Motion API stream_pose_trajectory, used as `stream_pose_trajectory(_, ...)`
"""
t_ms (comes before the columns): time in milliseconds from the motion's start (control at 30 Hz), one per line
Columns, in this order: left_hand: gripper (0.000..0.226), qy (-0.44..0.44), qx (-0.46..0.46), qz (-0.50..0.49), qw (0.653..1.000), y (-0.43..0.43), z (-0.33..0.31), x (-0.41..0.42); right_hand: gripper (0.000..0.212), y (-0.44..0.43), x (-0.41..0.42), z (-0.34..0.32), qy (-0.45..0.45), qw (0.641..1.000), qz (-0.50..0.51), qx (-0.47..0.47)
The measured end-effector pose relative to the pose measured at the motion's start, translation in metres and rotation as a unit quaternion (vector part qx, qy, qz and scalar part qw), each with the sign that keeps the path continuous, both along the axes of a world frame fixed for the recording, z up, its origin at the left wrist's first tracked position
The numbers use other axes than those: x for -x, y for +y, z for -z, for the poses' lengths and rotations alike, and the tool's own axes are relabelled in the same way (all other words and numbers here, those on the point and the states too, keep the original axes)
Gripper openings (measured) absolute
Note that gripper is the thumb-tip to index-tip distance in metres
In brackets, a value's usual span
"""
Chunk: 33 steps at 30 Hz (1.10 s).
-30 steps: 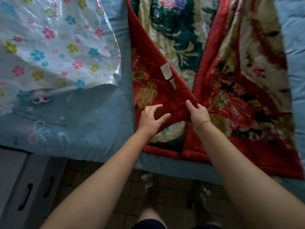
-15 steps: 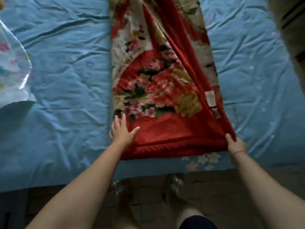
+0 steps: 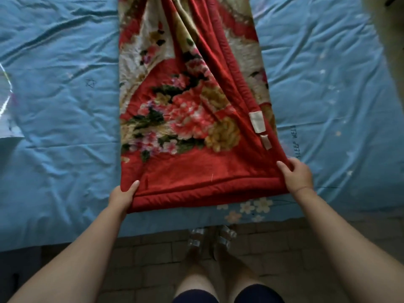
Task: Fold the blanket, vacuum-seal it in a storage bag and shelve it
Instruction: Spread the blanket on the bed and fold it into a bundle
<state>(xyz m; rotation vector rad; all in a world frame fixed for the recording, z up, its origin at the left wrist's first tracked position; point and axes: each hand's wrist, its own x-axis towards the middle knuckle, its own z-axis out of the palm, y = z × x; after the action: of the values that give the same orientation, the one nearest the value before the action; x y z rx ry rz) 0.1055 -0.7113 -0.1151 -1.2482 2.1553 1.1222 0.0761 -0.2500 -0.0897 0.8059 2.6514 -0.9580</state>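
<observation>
Blanket (image 3: pixel 185 110) lies on the bed (image 3: pixel 65 127) as a narrow strip, its long axis running straight away from the body. Left hand (image 3: pixel 122 196) pinches the near-left corner, thumb on top; right hand (image 3: pixel 297 176) has its fingers curled round the near-right corner. Judgement: the next fold carries this near edge forward along the axis, both hands equally placed.

Single head-worn wide-angle view, looking steeply down from close; blanket (image 3: pixel 188 119) centred on bed (image 3: pixel 65 127), floor (image 3: pixel 153 259) along bottom

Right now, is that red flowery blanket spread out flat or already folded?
Folded lengthwise. The blanket lies as a narrow strip, doubled red hems stacked at its near end, gripped by the left hand and right hand.
</observation>
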Motion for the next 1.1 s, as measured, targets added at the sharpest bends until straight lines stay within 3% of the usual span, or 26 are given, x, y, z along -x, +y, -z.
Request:
stream_pose_trajectory(67, 0.046, 0.013, 0.006, 0.025, 1.000, -0.001, 0.003, -0.004, 0.030, 0.013, -0.019, 0.009, 0.000, 1.000, 0.013, -0.021)
stream_pose_trajectory(233, 0.044, 0.018, -0.019, 0.001, 1.000, -0.003, 0.009, -0.006, 0.038, 0.001, -0.015, 0.041, -0.120, 0.987, 0.103, -0.028)
stream_pose_trajectory(333, 0.042, 0.033, -0.024, 0.015, 0.999, -0.004, 0.003, -0.007, 0.053, -0.009, -0.001, 0.040, -0.093, 0.980, 0.166, 0.055)
stream_pose_trajectory(533, 0.038, 0.085, -0.020, 0.047, 0.995, -0.018, -0.021, -0.032, 0.023, -0.006, -0.027, -0.012, -0.022, 0.997, 0.026, 0.070)
stream_pose_trajectory(667, 0.036, 0.058, -0.026, 0.072, 0.995, -0.031, -0.036, -0.059, 0.012, -0.010, -0.065, -0.035, 0.005, 0.998, -0.005, 0.069)
stream_pose_trajectory(833, 0.032, 0.006, -0.029, 0.060, 0.998, -0.042, -0.027, -0.114, 0.017, -0.025, -0.127, 0.004, -0.099, 0.990, 0.037, 0.089)
stream_pose_trajectory(933, 0.033, -0.033, -0.008, 0.067, 0.997, -0.044, -0.006, -0.118, 0.025, -0.028, -0.124, 0.030, -0.167, 0.982, 0.057, 0.067)
stream_pose_trajectory(1000, 0.038, -0.071, 0.019, 0.083, 0.994, -0.042, 0.006, -0.111, 0.032, -0.031, -0.108, 0.039, -0.205, 0.974, 0.065, 0.076)
stream_pose_trajectory(1100, 0.063, -0.110, 0.102, 0.079, 0.985, -0.035, 0.004, -0.091, 0.050, -0.034, -0.087, 0.037, -0.209, 0.968, 0.103, 0.099)
